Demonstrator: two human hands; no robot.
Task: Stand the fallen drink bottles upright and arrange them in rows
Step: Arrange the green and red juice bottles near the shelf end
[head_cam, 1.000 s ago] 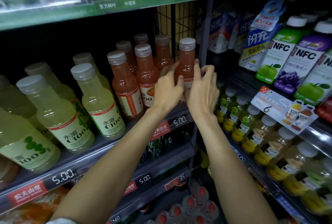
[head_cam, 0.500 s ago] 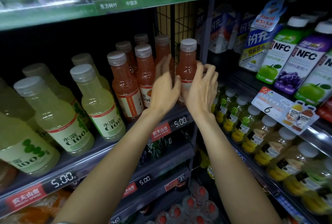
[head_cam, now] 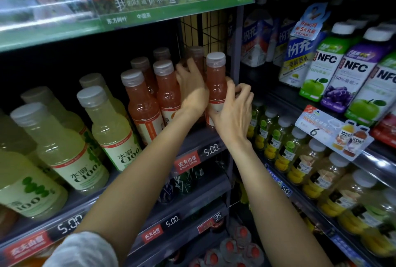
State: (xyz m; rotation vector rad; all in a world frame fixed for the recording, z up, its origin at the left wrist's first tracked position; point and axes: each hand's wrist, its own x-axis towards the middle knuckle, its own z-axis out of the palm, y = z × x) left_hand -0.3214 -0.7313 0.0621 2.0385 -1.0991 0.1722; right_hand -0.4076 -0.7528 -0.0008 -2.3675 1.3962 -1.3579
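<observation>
At the right end of the shelf (head_cam: 192,144), hard against the upright post (head_cam: 237,52), an orange-pink drink bottle (head_cam: 215,86) stands upright. It has a pale grey cap, a clear body full of reddish juice, and a white label with an orange band low down, mostly covered by fingers. The right hand (head_cam: 233,110) wraps around its lower body from the right side, fingers curled onto the plastic. The left hand (head_cam: 192,93) presses against the bottle's left side; its fingers reach behind, towards a second orange bottle (head_cam: 196,59) further back, and whether they close on either one cannot be told. To the left, more orange bottles (head_cam: 143,104) stand in rows running to the back, and beyond them pale yellow-green bottles (head_cam: 107,125) stand upright near the shelf's front edge.
</observation>
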